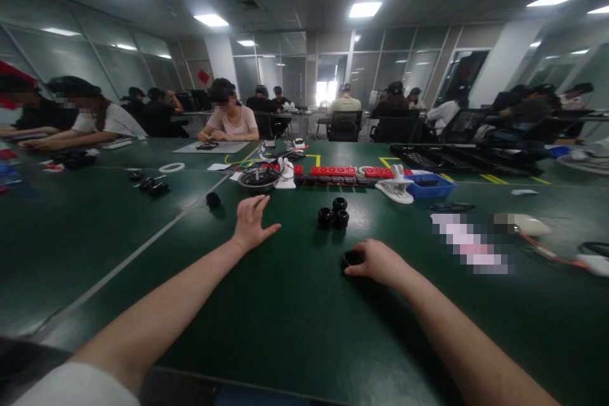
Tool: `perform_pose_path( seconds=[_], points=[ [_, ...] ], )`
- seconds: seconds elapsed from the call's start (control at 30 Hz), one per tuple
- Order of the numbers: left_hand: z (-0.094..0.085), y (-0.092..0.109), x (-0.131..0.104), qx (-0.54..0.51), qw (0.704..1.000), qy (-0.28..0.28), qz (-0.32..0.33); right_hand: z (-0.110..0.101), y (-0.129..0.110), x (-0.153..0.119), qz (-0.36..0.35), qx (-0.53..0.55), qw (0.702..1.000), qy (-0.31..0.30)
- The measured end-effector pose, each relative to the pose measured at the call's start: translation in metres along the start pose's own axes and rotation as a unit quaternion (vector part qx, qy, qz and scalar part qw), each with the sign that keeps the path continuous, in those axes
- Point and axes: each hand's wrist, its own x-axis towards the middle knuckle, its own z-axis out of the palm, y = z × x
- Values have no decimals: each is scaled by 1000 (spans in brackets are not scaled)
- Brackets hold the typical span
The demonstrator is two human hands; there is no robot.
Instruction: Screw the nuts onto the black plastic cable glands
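My right hand [375, 261] grips a round black part [353, 259] on the green table [285, 323], its thumb and fingers round the right side. To the left, my left hand [252, 223] hovers over or rests on the table with fingers apart and nothing between them. Three black cylindrical parts stand close together between and beyond my hands: one at the back [339, 204], one front left [325, 217] and one front right [341, 219]. Another black part [213, 200] lies left of my left hand.
Farther back are a bowl of cables [259, 179], red power strips [333, 170], a white clamp [396, 186] and a blue bin [432, 186]. A white mouse-like object [531, 224] lies right. A person [233, 117] sits across the table; others sit left and behind.
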Motion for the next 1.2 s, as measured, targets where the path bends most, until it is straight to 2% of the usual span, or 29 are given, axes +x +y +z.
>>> perform_pose_path(
  seconds=[0.07, 0.13, 0.2, 0.27, 0.4, 0.5, 0.73, 0.93, 1.1, 1.2],
  points=[
    [-5, 37, 1, -46, 996, -30, 65, 2, 1, 1, -2, 0, 1000, 0],
    [-9, 73, 5, -92, 985, -84, 119, 3, 2, 3, -4, 0, 1000, -2],
    [-11, 101, 11, -129, 969, -151, 146, 4, 3, 4, -6, 1, 1000, -2],
    [-9, 119, 18, -158, 957, -199, 142, 5, 2, 4, -11, 2, 1000, 0],
    [0, 133, 28, -210, 936, -255, 120, 6, -1, 5, -29, 17, 999, -6],
    [3, 140, 30, -236, 924, -274, 120, 5, 1, 4, -43, 43, 998, -18],
    [-5, 168, 30, -258, 906, -292, 169, -13, 34, 3, -24, 150, 987, -55],
    [-16, 201, 29, -245, 889, -331, 202, -14, 58, 17, 77, 194, 977, 40],
    [-23, 232, 25, -218, 898, -316, 215, -6, 68, 28, 99, 215, 967, 97],
    [-19, 241, 26, -204, 907, -307, 206, -4, 69, 30, 100, 220, 963, 117]
  ],
)
